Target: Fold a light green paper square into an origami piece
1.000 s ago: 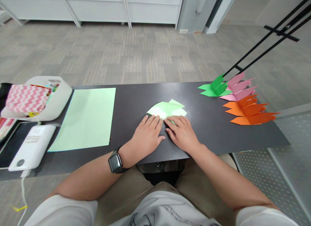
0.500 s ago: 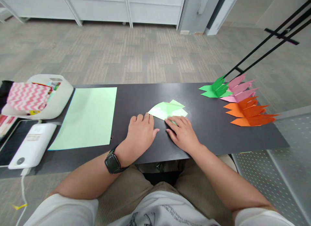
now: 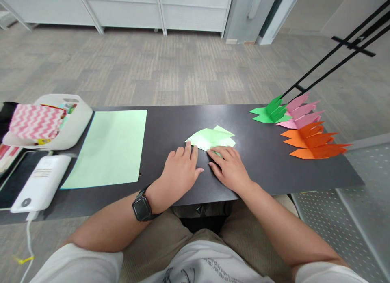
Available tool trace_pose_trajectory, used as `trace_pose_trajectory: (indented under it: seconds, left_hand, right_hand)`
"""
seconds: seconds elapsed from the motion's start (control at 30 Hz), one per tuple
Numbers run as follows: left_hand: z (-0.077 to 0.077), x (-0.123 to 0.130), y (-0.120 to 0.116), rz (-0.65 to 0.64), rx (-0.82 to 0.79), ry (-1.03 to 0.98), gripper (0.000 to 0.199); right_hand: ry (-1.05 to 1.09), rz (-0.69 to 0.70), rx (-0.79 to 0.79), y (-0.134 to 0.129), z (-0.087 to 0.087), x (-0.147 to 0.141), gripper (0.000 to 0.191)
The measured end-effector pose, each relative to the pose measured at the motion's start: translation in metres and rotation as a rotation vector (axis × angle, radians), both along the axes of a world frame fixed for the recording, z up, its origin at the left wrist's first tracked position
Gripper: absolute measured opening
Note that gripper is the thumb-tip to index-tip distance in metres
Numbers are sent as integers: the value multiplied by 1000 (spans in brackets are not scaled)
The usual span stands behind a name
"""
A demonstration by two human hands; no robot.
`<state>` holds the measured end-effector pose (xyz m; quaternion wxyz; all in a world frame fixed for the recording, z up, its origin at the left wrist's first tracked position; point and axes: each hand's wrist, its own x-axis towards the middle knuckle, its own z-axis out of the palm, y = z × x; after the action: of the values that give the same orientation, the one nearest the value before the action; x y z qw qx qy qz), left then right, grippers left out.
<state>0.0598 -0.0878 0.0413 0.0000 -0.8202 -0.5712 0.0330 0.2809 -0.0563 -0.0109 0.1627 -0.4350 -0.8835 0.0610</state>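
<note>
A piece of folded light green paper lies on the dark table in front of me, with a rounded left end and a notched, pointed right end. My left hand rests palm down at its lower left edge, fingers stretched out, a fingertip touching the paper's left tip. My right hand lies palm down over the lower right part, its fingers spread on the paper and hiding that edge. Neither hand grasps anything.
Light green sheets lie at left. Farther left are a white basket, a white power bank and a phone. Folded green, pink and orange paper shapes stand at right on the table.
My left hand has shifted slightly to the right, and its index finger now reaches straighter toward the paper's left tip. My right hand and the paper stay nearly in place.
</note>
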Motion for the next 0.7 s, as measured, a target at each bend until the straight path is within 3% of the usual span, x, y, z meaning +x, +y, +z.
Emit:
trace_pose_trajectory:
  seconds: [0.2, 0.4, 0.5, 0.6, 0.7]
  left_hand:
    - [-4, -8, 5, 58, 10, 11, 65]
    - [11, -13, 2, 128, 55, 30, 50]
    - [12, -8, -1, 6, 60, -59, 43]
    - [1, 0, -1, -219, 72, -164, 60]
    - [-13, 6, 0, -238, 43, -154, 74]
  right_hand:
    - [-9, 0, -10, 0, 0, 0, 38]
    - [-10, -2, -9, 0, 2, 0, 39]
    - [-11, 1, -13, 0, 1, 0, 39]
    - [-15, 5, -16, 0, -1, 1, 39]
    - [-13, 9, -15, 1, -2, 2, 39]
